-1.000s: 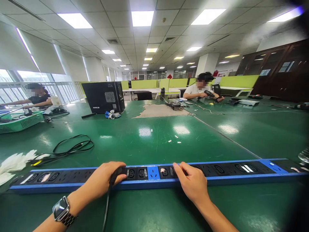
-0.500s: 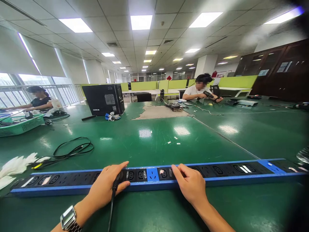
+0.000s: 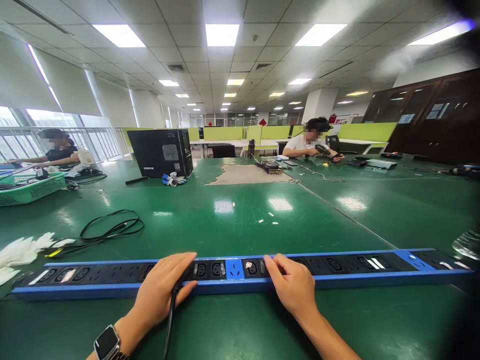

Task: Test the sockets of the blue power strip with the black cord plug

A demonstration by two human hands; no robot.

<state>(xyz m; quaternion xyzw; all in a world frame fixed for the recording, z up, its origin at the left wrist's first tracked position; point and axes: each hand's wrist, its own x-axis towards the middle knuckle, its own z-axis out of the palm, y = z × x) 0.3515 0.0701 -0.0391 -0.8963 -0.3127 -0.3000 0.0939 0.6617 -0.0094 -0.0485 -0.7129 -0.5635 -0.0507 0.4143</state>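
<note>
A long blue and black power strip (image 3: 337,270) with several sockets lies across the green table (image 3: 225,220) in front of me. My left hand (image 3: 161,292) rests on the strip left of its middle, fingers closed round a black plug (image 3: 183,277) seated in a socket; its black cable (image 3: 168,320) runs back toward me. My right hand (image 3: 292,287) lies on the strip just right of the blue middle section (image 3: 234,269), fingers curled and pressing down on it. A watch is on my left wrist.
A coiled black cable (image 3: 108,230) and white gloves (image 3: 18,252) lie at the left. A black computer case (image 3: 161,151) stands further back, with a green basket (image 3: 33,187) at far left. Two people sit at the table's far side and left.
My left hand has shifted from gripping the plug from the side to covering it from above on the strip. The right hand stayed where it was.
</note>
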